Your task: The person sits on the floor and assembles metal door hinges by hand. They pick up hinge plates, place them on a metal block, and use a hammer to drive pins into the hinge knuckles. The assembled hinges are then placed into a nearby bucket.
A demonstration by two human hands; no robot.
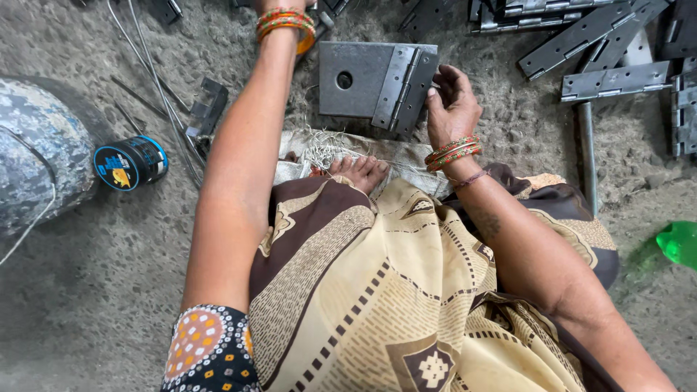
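Observation:
A grey metal hinge [367,81] with a square plate and a round hole lies on the dusty ground in front of me. My right hand [451,101] grips its right edge at the folded leaf. My left arm stretches forward, and my left hand is cut off at the top edge of the frame beyond the bangled wrist [284,22], so what it holds is hidden. My bare foot [359,171] rests on a frayed woven sack [319,149] just below the hinge.
Several long metal hinges [581,33] are piled at the top right. A small blue and black tin [132,162] lies at the left beside a large mottled drum [36,152]. Thin metal rods [156,87] and a small bracket [207,109] lie nearby. A green object [679,243] sits at the right edge.

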